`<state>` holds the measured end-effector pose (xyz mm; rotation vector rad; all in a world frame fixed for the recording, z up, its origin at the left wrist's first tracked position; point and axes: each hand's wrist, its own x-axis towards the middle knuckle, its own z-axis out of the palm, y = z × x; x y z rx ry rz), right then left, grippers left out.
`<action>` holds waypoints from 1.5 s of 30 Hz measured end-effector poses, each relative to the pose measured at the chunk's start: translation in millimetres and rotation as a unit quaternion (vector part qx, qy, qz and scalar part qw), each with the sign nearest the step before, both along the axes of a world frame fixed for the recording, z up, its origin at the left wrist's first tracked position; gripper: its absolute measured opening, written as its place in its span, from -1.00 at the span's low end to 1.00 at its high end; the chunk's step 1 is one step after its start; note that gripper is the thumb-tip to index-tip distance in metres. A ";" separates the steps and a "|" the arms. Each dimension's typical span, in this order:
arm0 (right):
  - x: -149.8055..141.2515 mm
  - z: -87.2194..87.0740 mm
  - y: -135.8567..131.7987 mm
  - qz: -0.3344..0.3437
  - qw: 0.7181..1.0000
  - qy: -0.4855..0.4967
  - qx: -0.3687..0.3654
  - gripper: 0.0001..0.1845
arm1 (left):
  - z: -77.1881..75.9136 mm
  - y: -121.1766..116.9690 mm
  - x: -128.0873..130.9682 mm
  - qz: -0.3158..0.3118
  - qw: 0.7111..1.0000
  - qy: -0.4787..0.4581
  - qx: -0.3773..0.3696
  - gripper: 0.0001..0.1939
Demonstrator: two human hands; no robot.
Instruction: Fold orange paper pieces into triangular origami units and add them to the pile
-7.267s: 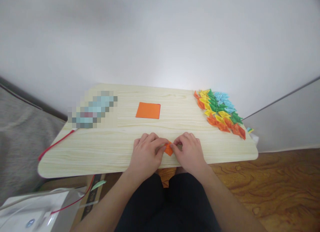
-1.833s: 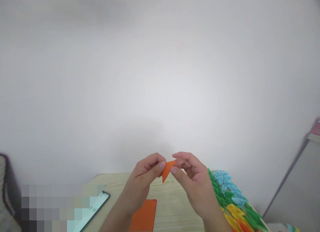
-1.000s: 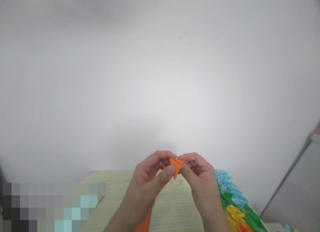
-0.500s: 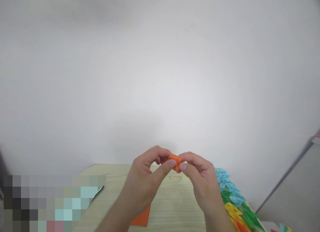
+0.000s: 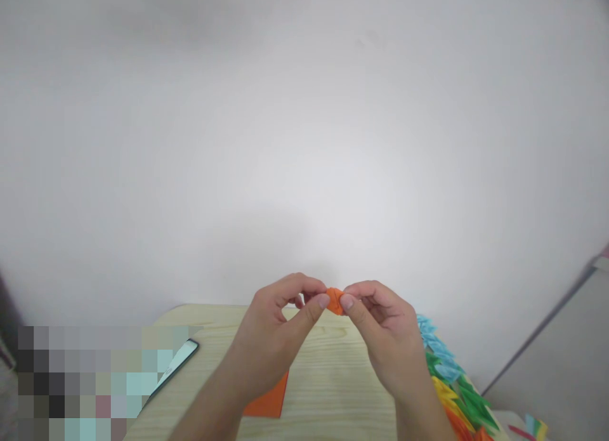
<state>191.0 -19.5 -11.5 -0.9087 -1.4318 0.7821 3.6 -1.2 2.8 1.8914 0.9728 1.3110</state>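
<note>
Between my two hands, above the table, is a small piece of folded orange paper (image 5: 335,300). My left hand (image 5: 280,333) pinches its left side between thumb and forefinger. On its right side, the thumb and fingertips of my right hand (image 5: 387,330) are closed on it as well. The fingertips hide part of its folds. A flat orange paper sheet (image 5: 267,401) lies on the table below, partly covered by my left wrist.
Light wood-grain table (image 5: 328,377) stands against a white wall (image 5: 304,143). Along its right edge lie many folded paper pieces in blue (image 5: 440,355), green, yellow and orange. A device with a dark edge (image 5: 185,352), mostly pixelated, sits at left.
The orange paper has turned and looks more compact and rounded between my fingertips. My right thumb has moved onto it. The view has shifted slightly.
</note>
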 end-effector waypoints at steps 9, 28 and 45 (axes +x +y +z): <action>-0.2 10.2 -5.5 -0.048 0.987 -0.140 0.065 -0.89 | 3.0 -3.3 -2.0 0.010 0.989 0.080 0.122 -0.87; -4.4 12.3 -5.0 0.005 0.996 0.092 -0.021 -0.93 | -1.6 -4.0 8.0 0.065 0.990 -0.093 0.080 -0.93; 3.3 11.8 0.1 0.144 0.979 0.014 -0.144 -0.90 | -1.0 -2.7 1.5 -0.073 0.987 -0.059 0.132 -0.88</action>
